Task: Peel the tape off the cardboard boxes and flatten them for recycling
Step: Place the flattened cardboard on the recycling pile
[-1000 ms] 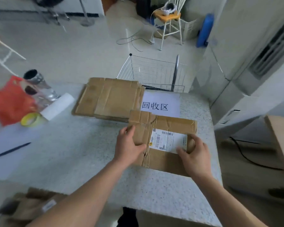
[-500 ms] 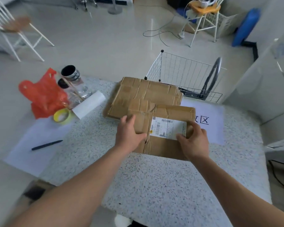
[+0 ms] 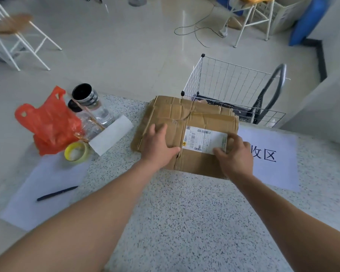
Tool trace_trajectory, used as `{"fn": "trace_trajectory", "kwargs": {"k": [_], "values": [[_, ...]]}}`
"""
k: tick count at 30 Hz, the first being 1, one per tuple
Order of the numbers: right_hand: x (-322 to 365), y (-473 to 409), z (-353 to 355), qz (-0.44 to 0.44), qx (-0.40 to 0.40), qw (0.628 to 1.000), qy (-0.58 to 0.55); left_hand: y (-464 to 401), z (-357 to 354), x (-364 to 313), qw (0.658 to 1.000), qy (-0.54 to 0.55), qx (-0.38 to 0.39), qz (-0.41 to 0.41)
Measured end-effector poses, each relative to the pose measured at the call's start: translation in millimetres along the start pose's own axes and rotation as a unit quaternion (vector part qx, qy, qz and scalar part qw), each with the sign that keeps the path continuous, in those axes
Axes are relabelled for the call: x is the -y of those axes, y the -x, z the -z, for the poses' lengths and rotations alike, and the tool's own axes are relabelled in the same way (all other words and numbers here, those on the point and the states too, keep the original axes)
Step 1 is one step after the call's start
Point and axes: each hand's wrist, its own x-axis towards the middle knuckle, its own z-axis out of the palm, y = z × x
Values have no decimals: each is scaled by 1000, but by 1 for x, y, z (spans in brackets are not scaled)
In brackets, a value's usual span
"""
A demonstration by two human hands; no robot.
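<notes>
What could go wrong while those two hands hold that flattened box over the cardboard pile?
The flattened box overhangs the cardboard pile toward the person, so it might tip or slide off once the left hand and right hand let go. The pile sits at the table's far edge, beside the wire basket; a hard push could shove it over.

The right hand [image 3: 235,154] covers the first character on the paper sign [image 3: 273,154] and the shipping label's [image 3: 204,141] near corner. Label print is too small to read. A flattened box [image 3: 204,163] hides most of the cardboard stack [image 3: 171,108] beneath, perhaps several sheets.
</notes>
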Motion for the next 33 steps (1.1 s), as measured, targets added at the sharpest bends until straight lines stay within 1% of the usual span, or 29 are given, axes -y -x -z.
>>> {"fn": "trace_trajectory", "kwargs": {"k": [4, 7, 8, 10, 11, 13, 14, 16, 18, 23, 27, 29, 33], "values": [[7, -34, -30, -27, -32, 999, 10, -56, -12, 13, 999, -8, 30, -27], [4, -51, -49, -40, -43, 998, 27, -78, -26, 18, 997, -10, 64, -43], [2, -56, -55, -39, -46, 997, 44, -82, -31, 18, 996, -18, 75, -49], [-4, -62, -66, -15, -50, 991, 120, -90, -44, 21, 992, -35, 83, -86], [-8, -64, -71, 4, -45, 985, 167, -95, -51, 23, 988, -52, 82, -119], [-17, -65, -81, 42, -9, 968, 247, -104, -64, 30, 971, -119, 83, -192], [-22, -65, -86, 61, 13, 959, 276, -108, -70, 33, 960, -155, 92, -215], [-30, -62, -95, 80, 43, 948, 305, -114, -78, 37, 944, -206, 106, -236], [-34, -63, -99, 77, 49, 947, 309, -116, -84, 40, 937, -231, 98, -241], [-36, -63, -102, 75, 45, 944, 320, -117, -88, 42, 934, -244, 100, -241], [-32, -66, -93, 76, 95, 947, 296, -116, -78, 31, 924, -275, 139, -225], [-24, -64, -82, 80, 113, 948, 285, -111, -70, 19, 929, -270, 144, -208], [-16, -30, -46, 108, 66, 961, 244, -72, -61, -11, 951, -200, 107, -210]]}}
